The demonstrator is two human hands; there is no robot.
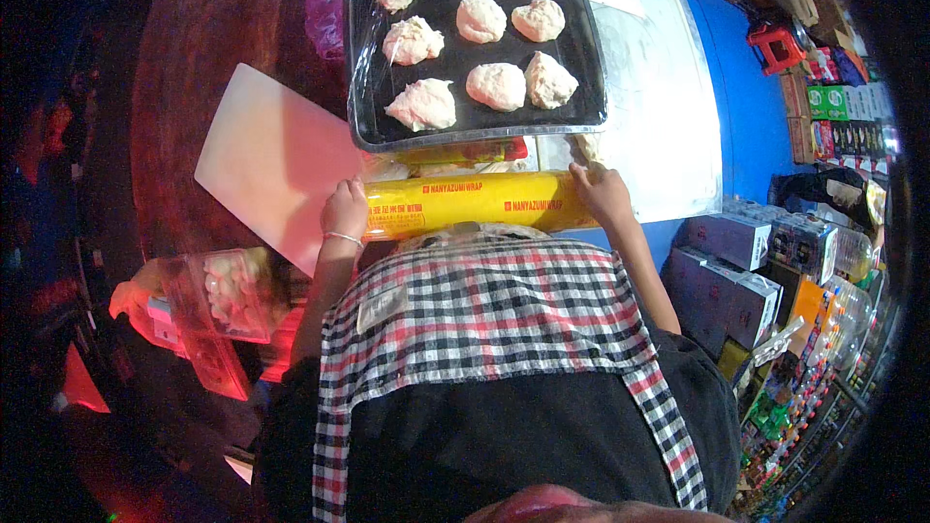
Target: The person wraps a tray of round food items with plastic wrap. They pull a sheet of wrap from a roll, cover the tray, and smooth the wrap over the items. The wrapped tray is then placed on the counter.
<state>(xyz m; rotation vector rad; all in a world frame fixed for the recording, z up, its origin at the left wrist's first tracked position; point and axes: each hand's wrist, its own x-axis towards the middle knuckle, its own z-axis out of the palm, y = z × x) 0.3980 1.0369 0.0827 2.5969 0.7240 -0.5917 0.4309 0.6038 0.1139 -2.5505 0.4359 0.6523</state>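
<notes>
A yellow roll of plastic wrap [465, 205] lies crosswise in front of my checked apron. My left hand [344, 212] is closed at its left end and my right hand [601, 192] is at its right end, fingers bent around the edge. Just beyond the roll, a black baking tray [436, 136] holds several lumps of pale dough [495, 86], spaced in rows. Clear film seems to lie over the tray, with shiny creases along its left side. Between tray and roll, part of a yellow and red packet [458, 152] shows.
A white cutting board [261, 152] lies left of the tray, on a dark round table. At right is a large whitish sheet or board [665, 123]. Lower left, a clear container of pale round pieces [234, 290] stands near an orange-lit shape. Boxes [726, 298] and bottles fill the right side.
</notes>
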